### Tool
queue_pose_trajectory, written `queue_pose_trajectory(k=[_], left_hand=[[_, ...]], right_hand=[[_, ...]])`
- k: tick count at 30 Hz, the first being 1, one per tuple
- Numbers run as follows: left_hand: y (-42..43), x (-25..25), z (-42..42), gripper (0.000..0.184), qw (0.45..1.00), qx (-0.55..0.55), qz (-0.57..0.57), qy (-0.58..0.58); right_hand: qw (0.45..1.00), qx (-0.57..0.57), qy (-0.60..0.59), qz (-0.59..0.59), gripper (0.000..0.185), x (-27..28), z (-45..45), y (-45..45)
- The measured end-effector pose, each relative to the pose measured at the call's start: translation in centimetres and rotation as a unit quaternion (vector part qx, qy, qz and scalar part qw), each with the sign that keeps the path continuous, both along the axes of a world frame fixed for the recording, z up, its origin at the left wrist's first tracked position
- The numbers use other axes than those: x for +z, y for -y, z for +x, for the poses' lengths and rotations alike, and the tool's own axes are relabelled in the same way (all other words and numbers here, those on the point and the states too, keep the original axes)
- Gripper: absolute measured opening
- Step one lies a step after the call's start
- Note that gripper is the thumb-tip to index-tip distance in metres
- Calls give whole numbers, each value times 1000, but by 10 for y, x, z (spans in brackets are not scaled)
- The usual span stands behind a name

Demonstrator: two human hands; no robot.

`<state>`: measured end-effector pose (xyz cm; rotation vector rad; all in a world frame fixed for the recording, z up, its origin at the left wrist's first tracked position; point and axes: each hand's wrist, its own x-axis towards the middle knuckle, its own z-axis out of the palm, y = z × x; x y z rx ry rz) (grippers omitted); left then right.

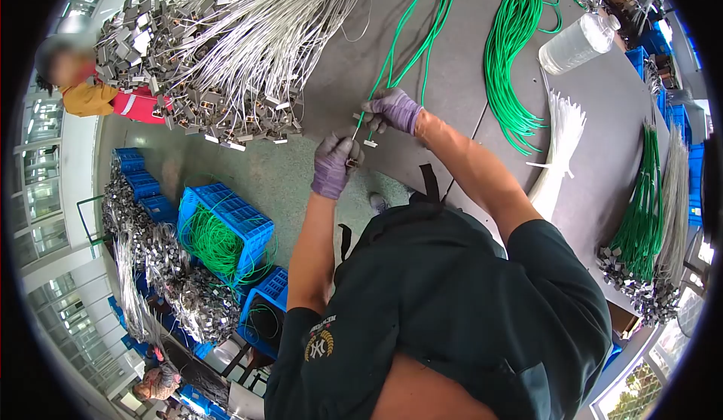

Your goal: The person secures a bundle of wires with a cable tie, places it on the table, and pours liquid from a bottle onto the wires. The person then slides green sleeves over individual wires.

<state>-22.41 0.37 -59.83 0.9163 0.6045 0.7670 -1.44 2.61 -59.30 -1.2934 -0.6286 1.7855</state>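
Both my hands wear grey and purple gloves and work close together at the table's edge. My left hand (336,165) is closed, with a small dark piece showing at its fingers. A thin line, green above and pale below, runs from it up to my right hand (393,111). That hand is closed in a pinch on green cables (384,70), which stretch away over the grey table (459,96). A small white-edged connector (370,143) hangs just below the right fingers. The glove fingers hide the exact grip points.
White cables with grey connectors (233,111) are heaped at upper left. Right of my hands lie a green cable bundle (506,58), white strips (559,134) and a clear bottle (576,45). Blue crates (248,224) stand on the floor. A person (90,96) is at far left.
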Motion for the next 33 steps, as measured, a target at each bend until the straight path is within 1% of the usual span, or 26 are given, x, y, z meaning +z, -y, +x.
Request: queue_pose_trajectory(k=[1, 3, 4, 5, 6, 7, 8, 11, 12, 13, 14, 15, 16, 17, 18, 19, 21, 22, 23, 24, 25, 26, 29, 30, 31, 33], left_hand=[[-3, 6, -2, 22, 1000, -3, -1, -1], [-8, 18, -4, 26, 985, 5, 65, -162], [-9, 22, 0, 26, 985, 6, 66, -162], [-9, 25, 6, 28, 982, 71, 9, -177], [-9, 26, 13, 30, 971, 134, -48, -191], [-11, 20, 25, 35, 943, 208, -47, -257], [-14, 11, 24, 35, 943, 207, -47, -257], [-30, -10, 20, 33, 955, 166, -28, -245], [-33, -15, 24, 32, 952, 177, 39, -245], [-39, -23, 27, 30, 946, 187, 104, -242], [-51, -27, 27, 42, 908, 189, 165, -336], [-53, -34, 32, 42, 912, 178, 169, -328], [-46, -8, 39, 54, 815, 179, 356, -422], [-37, 14, 43, 67, 673, 175, 524, -493], [-24, 27, 46, 86, 669, 40, 450, -590], [-14, 26, 46, 86, 671, 38, 453, -586], [2, 17, 43, 82, 553, -139, 553, -608], [6, 1, 40, 72, 550, -151, 536, -622], [3, -17, 39, 72, 550, -155, 538, -619], [-1, -34, 35, 67, 547, -118, 540, -629], [-5, -43, 34, 62, 543, -79, 541, -638], [-8, -33, 38, 52, 567, -83, 519, -635], [-12, -15, 43, 46, 587, -84, 520, -615], [-12, -15, 43, 46, 586, -84, 521, -615], [-11, -17, 42, 44, 607, -42, 539, -583], [-6, -17, 37, 42, 625, -2, 554, -549]], right_hand=[[1000, 18, -20, -2, 20, -1, 2, 0], [999, 36, -40, -4, 19, -3, 4, 0], [999, 22, -37, -1, 20, 1, 0, 0], [999, 8, -36, 2, 20, 5, -5, -1], [999, 40, 9, 17, 20, 9, -11, 4], [995, 71, 54, 32, 22, 28, -23, 13], [999, 22, 40, 2, 25, 28, -40, 15], [995, 49, 83, -23, 25, 25, -34, 8], [998, 26, 58, -16, 24, 25, -32, 8], [996, 26, 81, -19, 22, 26, -26, 6], [994, 27, 102, -23, 21, 27, -21, 4], [990, 31, 128, -42, 20, 25, -15, 1], [990, 20, 132, -42, 20, 6, -5, 0], [950, 19, 286, 122, 19, -25, 6, -2], [861, 20, 426, 276, 20, -40, 17, -1], [952, 41, 301, 41, 24, 10, 35, 13], [934, 5, 351, 64, 26, -19, 73, 24], [899, -28, 429, 82, 27, -22, 93, 33], [856, -60, 505, 97, 28, -26, 113, 42], [825, -98, 549, 92, 28, -37, 135, 48], [790, -135, 592, 87, 28, -49, 158, 52], [766, -155, 621, 57, 29, -48, 180, 59], [719, -215, 653, -102, 37, -26, 226, 72], [712, -204, 661, -118, 40, -29, 244, 76], [705, -193, 669, -134, 42, -33, 260, 79], [694, -168, 687, -134, 38, -38, 277, 84]])
